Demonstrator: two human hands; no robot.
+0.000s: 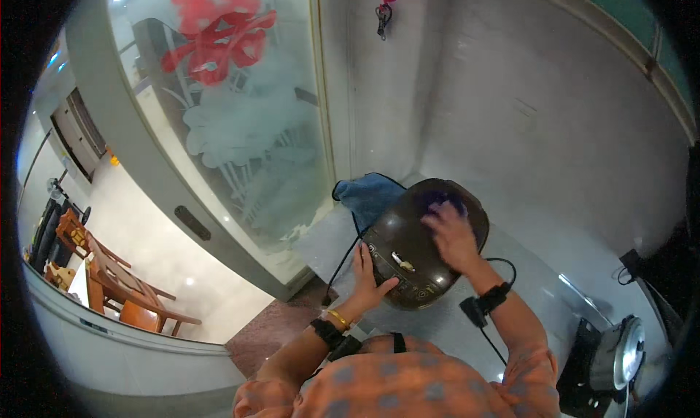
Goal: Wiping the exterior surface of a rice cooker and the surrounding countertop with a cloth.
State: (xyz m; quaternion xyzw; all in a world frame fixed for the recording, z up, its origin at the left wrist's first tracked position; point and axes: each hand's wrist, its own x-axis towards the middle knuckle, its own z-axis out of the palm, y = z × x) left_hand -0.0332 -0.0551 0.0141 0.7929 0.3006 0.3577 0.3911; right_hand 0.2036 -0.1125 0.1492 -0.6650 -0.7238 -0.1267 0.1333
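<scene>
A dark brown rice cooker (407, 226) with a row of control markings on its front stands on the pale counter. My right hand (451, 232) lies over the back part of its lid, on a dark purple cloth (437, 196) that is partly covered by the fingers. Against the front left corner rests my left hand (369, 278), fingers and thumb spread along the control panel. A blue cloth with a black edge (372, 193) lies beside the cooker at its back left. A black cord (342, 265) runs down from the cooker's left side.
A metal pot (618, 358) with a lid stands on a black cooktop (582, 358) at the lower right. A frosted glass sliding door (257, 128) borders the counter on the left. Wooden chairs (131, 281) stand beyond it. Keys (384, 21) hang on the wall.
</scene>
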